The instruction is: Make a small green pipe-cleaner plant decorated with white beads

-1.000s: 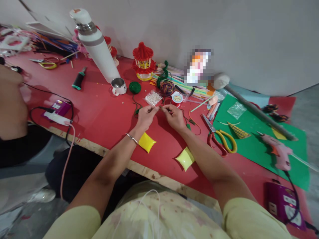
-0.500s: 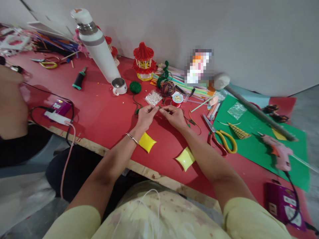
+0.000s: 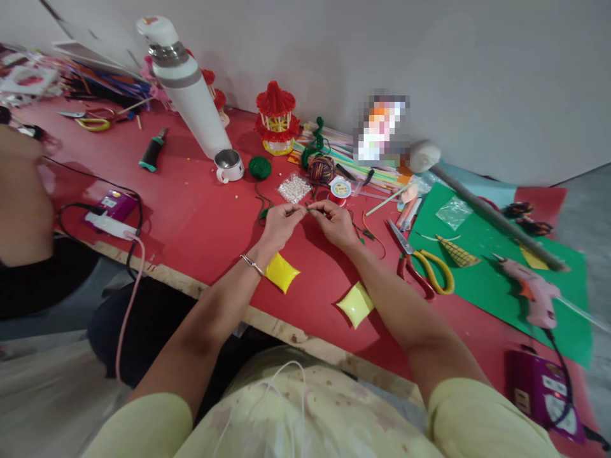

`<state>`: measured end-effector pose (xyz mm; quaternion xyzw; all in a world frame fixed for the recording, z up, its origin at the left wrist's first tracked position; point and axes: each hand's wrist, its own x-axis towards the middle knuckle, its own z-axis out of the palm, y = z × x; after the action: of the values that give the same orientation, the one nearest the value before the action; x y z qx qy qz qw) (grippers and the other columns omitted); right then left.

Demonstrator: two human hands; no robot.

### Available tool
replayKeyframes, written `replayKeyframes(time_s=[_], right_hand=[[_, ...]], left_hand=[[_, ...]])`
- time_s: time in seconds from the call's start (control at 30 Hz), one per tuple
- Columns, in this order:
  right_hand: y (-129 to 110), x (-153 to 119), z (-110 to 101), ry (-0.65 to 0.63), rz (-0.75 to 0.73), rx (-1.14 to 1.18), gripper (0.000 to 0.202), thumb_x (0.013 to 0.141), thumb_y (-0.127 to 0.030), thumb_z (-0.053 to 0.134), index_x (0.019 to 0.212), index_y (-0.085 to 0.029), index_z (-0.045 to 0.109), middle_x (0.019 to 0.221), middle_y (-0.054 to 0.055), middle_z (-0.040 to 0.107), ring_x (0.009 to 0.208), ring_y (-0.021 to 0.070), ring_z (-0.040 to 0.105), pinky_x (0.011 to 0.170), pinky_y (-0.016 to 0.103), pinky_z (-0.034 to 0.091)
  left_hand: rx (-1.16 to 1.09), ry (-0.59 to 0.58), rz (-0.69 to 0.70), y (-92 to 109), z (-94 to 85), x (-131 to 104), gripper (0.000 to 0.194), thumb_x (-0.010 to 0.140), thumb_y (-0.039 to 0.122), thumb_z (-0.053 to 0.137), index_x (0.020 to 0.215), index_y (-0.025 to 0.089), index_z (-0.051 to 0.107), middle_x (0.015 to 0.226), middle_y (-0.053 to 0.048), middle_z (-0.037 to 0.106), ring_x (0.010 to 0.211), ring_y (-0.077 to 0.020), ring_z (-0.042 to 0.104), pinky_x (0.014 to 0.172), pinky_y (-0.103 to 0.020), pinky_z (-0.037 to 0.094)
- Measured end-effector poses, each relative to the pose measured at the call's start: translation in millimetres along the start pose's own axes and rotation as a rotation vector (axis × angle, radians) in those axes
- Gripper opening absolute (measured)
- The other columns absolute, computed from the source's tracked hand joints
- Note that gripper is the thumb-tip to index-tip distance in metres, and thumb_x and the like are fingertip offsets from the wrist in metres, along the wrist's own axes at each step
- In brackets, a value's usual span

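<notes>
My left hand (image 3: pixel 282 224) and my right hand (image 3: pixel 333 222) meet fingertip to fingertip over the red table. Both are closed in a pinch on a thin dark green yarn (image 3: pixel 261 202), whose strands trail out on either side; the exact spot between the fingertips is too small to make out. Just beyond the hands lie a packet of white beads (image 3: pixel 294 188) and a spool of red thread (image 3: pixel 340 191). A green yarn ball (image 3: pixel 259 167) sits behind my left hand. Near my forearms rest a yellow packet (image 3: pixel 282 273) and a paler yellow packet (image 3: pixel 356 305).
Scissors (image 3: pixel 422 261) lie right of my right arm, beside green sheets (image 3: pixel 482 286) with a pink glue gun (image 3: pixel 532 289) and a long stick (image 3: pixel 501 216). A tall white bottle (image 3: pixel 188 95), a steel cup (image 3: pixel 230 166) and a red paper lantern (image 3: pixel 275 117) stand behind. Another person's arm (image 3: pixel 23 197) is at left.
My fingertips have shifted very slightly, still pinched together at the same place. Everything on the table stays where it was.
</notes>
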<state>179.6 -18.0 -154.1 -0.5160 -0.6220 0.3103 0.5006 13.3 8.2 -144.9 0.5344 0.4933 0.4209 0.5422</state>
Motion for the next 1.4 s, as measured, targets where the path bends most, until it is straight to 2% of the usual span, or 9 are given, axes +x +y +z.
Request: replayKeyframes(time_s=[0.1,0.2,0.43,0.7,0.93,1.1,1.2,1.3,1.4], right_hand=[[-2.6,-0.7,-0.8,0.033,0.053,-0.005,0.024,0.088,-0.039,0.066,0.1,-0.02,0.076,0.099,0.006,0.077,0.085,0.0181,0.066,0.076,0.031,0.052],[-3.4,-0.8,-2.0,0.019,0.105,0.017,0.027,0.086,-0.043,0.068,0.094,-0.018,0.076,0.089,0.005,0.077,0.073,0.0158,0.063,0.067,0.029,0.05],[-3.5,-1.0,-2.8,0.005,0.087,0.008,0.027,0.086,-0.044,0.07,0.09,-0.019,0.077,0.086,0.005,0.075,0.07,0.0144,0.06,0.063,0.027,0.048],[-2.0,-1.0,-1.4,0.027,0.084,0.003,0.022,0.085,-0.04,0.068,0.086,-0.019,0.074,0.081,0.003,0.073,0.067,0.0132,0.058,0.062,0.027,0.046],[-6.4,-1.8,-1.9,-0.053,0.067,0.022,0.019,0.084,-0.035,0.067,0.08,-0.017,0.072,0.075,0.002,0.07,0.062,0.012,0.057,0.059,0.026,0.045],[-4.2,-1.7,-2.3,-0.059,0.054,0.021,0.019,0.086,-0.035,0.067,0.084,-0.018,0.074,0.08,0.003,0.073,0.069,0.0141,0.062,0.064,0.027,0.048],[0.2,-1.7,0.6,0.03,0.013,0.068,0.024,0.09,-0.037,0.066,0.104,-0.02,0.074,0.097,0.006,0.076,0.083,0.0174,0.068,0.075,0.03,0.053],[4.7,-2.4,4.5,0.116,0.002,0.127,0.035,0.091,-0.04,0.067,0.123,-0.024,0.067,0.103,0.005,0.076,0.093,0.0194,0.071,0.083,0.033,0.056],[6.6,-3.6,5.7,0.136,-0.032,0.083,0.028,0.091,-0.043,0.069,0.112,-0.025,0.072,0.1,0.004,0.077,0.091,0.0192,0.071,0.085,0.034,0.057]], left_hand=[[-0.015,0.035,0.01,-2.9,0.5,2.1,0.021,0.078,0.038,0.072,0.076,0.016,0.074,0.056,0.004,0.05,0.051,-0.0074,0.036,0.049,-0.023,0.025],[-0.032,0.048,0.042,-6.1,1.0,4.3,0.02,0.078,0.037,0.072,0.077,0.017,0.074,0.059,0.004,0.054,0.054,-0.008,0.041,0.051,-0.023,0.029],[-0.032,0.017,0.11,-8.2,2.4,3.2,0.018,0.078,0.033,0.072,0.081,0.016,0.078,0.068,0.001,0.066,0.061,-0.0095,0.05,0.058,-0.023,0.037],[0.003,0.042,0.088,-5.1,3.7,1.5,0.019,0.078,0.035,0.071,0.076,0.017,0.076,0.063,0.002,0.06,0.058,-0.0093,0.045,0.055,-0.023,0.032],[-0.041,0.07,0.05,-5.8,4.4,2.7,0.019,0.077,0.034,0.071,0.071,0.017,0.07,0.059,0.003,0.05,0.054,-0.0082,0.038,0.051,-0.023,0.028],[-0.052,0.083,-0.012,-2.5,1.6,2.9,0.022,0.077,0.039,0.072,0.076,0.017,0.071,0.055,0.005,0.044,0.052,-0.0078,0.034,0.05,-0.023,0.026],[-0.064,0.09,-0.009,-2.6,0.6,3.5,0.022,0.078,0.039,0.072,0.076,0.017,0.07,0.054,0.006,0.042,0.051,-0.0078,0.033,0.049,-0.023,0.025],[-0.038,0.099,0.035,-6.0,1.3,4.9,0.021,0.08,0.037,0.071,0.073,0.017,0.07,0.056,0.005,0.045,0.053,-0.0081,0.034,0.05,-0.023,0.026],[-0.003,0.102,0.094,-10.5,3.2,6.4,0.02,0.081,0.035,0.069,0.073,0.016,0.071,0.061,0.003,0.053,0.057,-0.0089,0.041,0.054,-0.023,0.03]])
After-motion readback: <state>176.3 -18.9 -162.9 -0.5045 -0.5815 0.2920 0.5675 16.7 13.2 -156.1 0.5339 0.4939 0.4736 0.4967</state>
